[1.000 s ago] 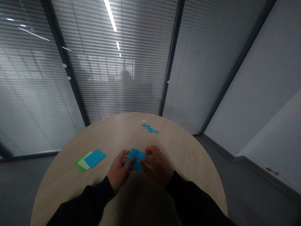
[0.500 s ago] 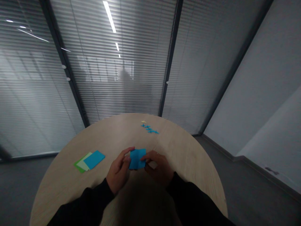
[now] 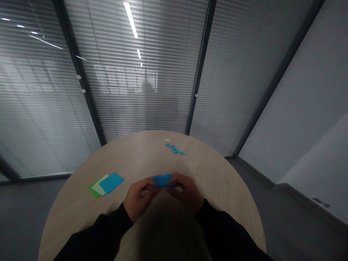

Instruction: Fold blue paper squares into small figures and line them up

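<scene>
A sheet of blue paper (image 3: 162, 179) is held between both hands above the near part of the table, its top bent over. My left hand (image 3: 139, 197) pinches its left side between thumb and fingers. On the right side, my right hand (image 3: 186, 190) pinches it the same way, with the fingertips partly hidden by the paper. To the left on the table lies a blue sheet (image 3: 111, 182), overlapping a pale green sheet (image 3: 101, 186) and a bright green sheet (image 3: 94, 188).
Small folded blue paper shapes (image 3: 174, 149), several of them, lie toward the far side of the round wooden table (image 3: 136, 156). A yellow folded paper shape (image 3: 168, 140) lies just beyond them. Glass panels with blinds (image 3: 146, 119) stand behind the table.
The blue paper, earlier spread flat facing me, is now bent and shows less height. Both hands have shifted to pinch its two sides. The view has turned slightly left.
</scene>
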`<state>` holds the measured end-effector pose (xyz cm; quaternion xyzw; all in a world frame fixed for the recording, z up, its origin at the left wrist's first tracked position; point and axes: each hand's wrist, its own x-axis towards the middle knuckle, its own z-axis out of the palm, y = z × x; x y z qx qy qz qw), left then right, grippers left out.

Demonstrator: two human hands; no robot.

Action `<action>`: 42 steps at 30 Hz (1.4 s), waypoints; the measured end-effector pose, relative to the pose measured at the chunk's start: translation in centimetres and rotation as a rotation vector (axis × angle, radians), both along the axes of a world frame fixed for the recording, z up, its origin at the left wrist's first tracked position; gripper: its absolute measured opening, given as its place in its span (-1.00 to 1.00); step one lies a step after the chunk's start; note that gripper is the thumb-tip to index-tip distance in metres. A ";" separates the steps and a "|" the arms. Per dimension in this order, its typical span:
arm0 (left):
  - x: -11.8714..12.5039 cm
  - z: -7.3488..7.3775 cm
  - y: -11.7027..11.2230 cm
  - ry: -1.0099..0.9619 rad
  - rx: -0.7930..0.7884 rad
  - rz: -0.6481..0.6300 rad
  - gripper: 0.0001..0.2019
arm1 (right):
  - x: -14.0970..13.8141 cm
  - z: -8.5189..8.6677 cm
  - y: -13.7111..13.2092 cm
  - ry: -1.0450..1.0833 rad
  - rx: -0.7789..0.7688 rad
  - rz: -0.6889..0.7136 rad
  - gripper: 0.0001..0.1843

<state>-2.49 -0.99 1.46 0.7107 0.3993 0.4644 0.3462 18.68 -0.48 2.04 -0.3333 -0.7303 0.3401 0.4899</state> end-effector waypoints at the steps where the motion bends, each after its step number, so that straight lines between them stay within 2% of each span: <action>1: 0.1 -0.2 0.0 -0.026 -0.016 -0.005 -0.89 | -0.1 0.0 0.1 0.007 -0.007 -0.009 -0.87; 4: 0.5 -0.7 -0.1 -0.129 -0.118 -0.027 -0.84 | -0.4 -0.5 0.2 0.039 -0.099 -0.059 -0.82; 7: 0.9 -0.8 -0.2 -0.292 -0.208 -0.062 -0.61 | -0.8 -1.1 0.3 0.101 -0.209 -0.081 -0.75; 9: 1.1 -0.6 -0.3 -0.313 -0.213 -0.053 -0.51 | -1.0 -1.3 0.2 0.143 -0.228 -0.071 -0.71; 17: 0.8 -0.5 -0.2 -0.176 -0.140 0.028 -0.69 | -1.3 -1.3 0.1 0.205 -0.266 -0.037 -0.55; 21: 0.8 -0.6 -0.2 -0.134 -0.137 0.063 -0.70 | -1.3 -1.5 0.3 0.184 -0.338 -0.071 -0.62; 24: 0.9 -0.4 -0.2 -0.154 -0.141 0.058 -0.63 | -1.2 -1.5 0.4 0.162 -0.373 -0.089 -0.65; 37: 1.2 -0.1 -0.3 -0.108 -0.179 0.080 -0.72 | -1.0 -1.9 0.8 0.159 -0.375 -0.152 -0.67; 42: 1.3 -0.2 -0.3 -0.117 -0.207 0.077 -0.73 | -0.8 -1.5 0.7 0.108 -0.352 -0.186 -0.68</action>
